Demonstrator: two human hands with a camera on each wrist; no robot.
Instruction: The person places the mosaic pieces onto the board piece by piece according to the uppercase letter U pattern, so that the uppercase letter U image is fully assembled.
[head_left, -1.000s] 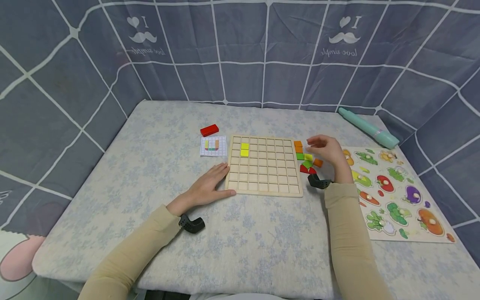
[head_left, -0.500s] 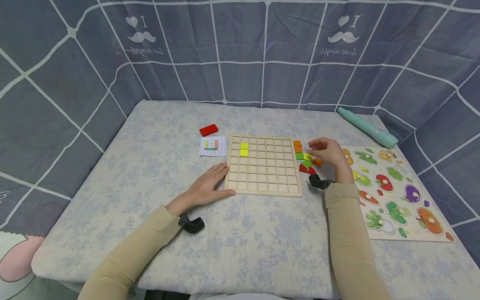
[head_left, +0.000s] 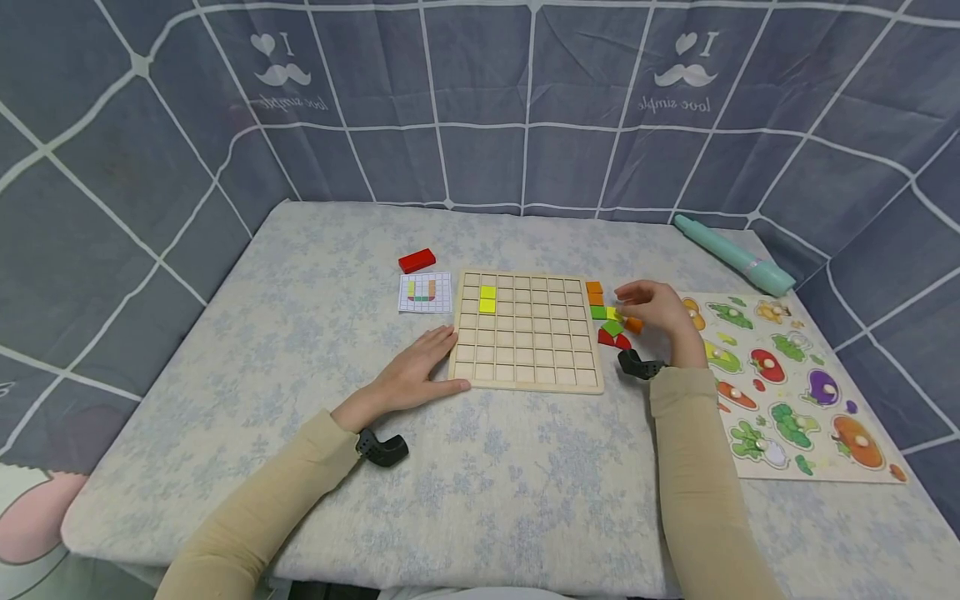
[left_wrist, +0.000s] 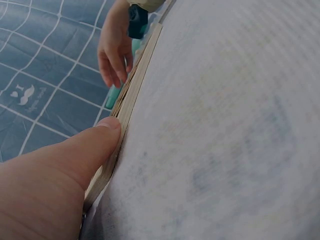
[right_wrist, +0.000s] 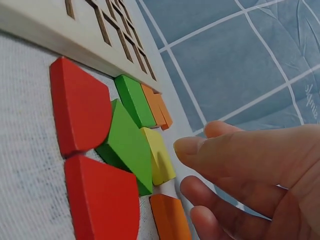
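While the wooden grid board [head_left: 534, 342] lies near the middle of the frame, the left hand [head_left: 408, 371], fingers extended, touches its left edge, and the right hand [head_left: 656, 307], relaxed, grasping nothing, is right of centre, near one yellow block [right_wrist: 158, 156]

Here we have our left hand [head_left: 408, 371] resting palm down, its fingers [head_left: 433, 343] straight and close together, the left thumb [left_wrist: 95, 145] spread away on our near side. Behind that hand, our sleeved left forearm [head_left: 277, 487] slants back toward us. Over to our right hand [head_left: 654, 307]: we hold it raised, loosely bent, the right thumb [right_wrist: 230, 154] apart from the fingertips [right_wrist: 193, 187] beneath it. Behind it, our right forearm [head_left: 693, 467] runs back, straighter than the left.
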